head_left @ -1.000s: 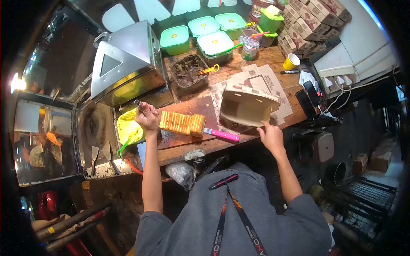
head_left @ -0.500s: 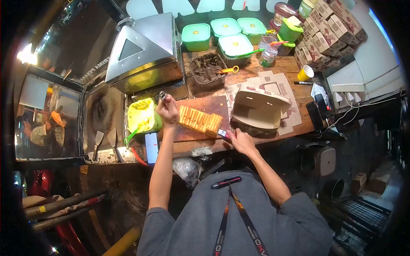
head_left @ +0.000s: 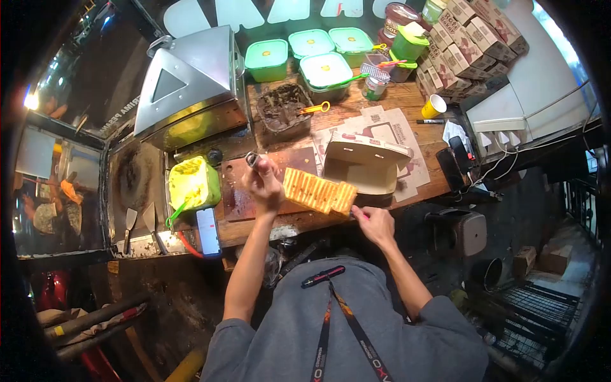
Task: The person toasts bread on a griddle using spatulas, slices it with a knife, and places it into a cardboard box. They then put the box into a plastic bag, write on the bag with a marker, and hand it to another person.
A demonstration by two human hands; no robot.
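A row of toasted bread (head_left: 318, 191), grilled golden brown and cut into strips, is between my two hands, in front of the open cardboard box (head_left: 359, 173). My left hand (head_left: 264, 188) is closed round the dark handle of an upright tool at the bread's left end; its lower part is hidden. At the right end, my right hand (head_left: 375, 224) grips a small handled tool, mostly covered by fingers and bread. The bread appears raised off the brown cutting board (head_left: 238, 197), overlapping its right edge.
Behind stand a tub of dark spread (head_left: 283, 114) and green lidded containers (head_left: 267, 57). A yellow tub (head_left: 194, 184) and a phone (head_left: 207, 230) lie left, beside the metal press (head_left: 191, 83). Flattened cardboard (head_left: 407, 137), a yellow cup (head_left: 434, 106) and stacked boxes (head_left: 471, 51) are right.
The bread has moved right and towards me, off the middle of the board to the front of the box. Both hands moved along with it. The camera view has shifted slightly.
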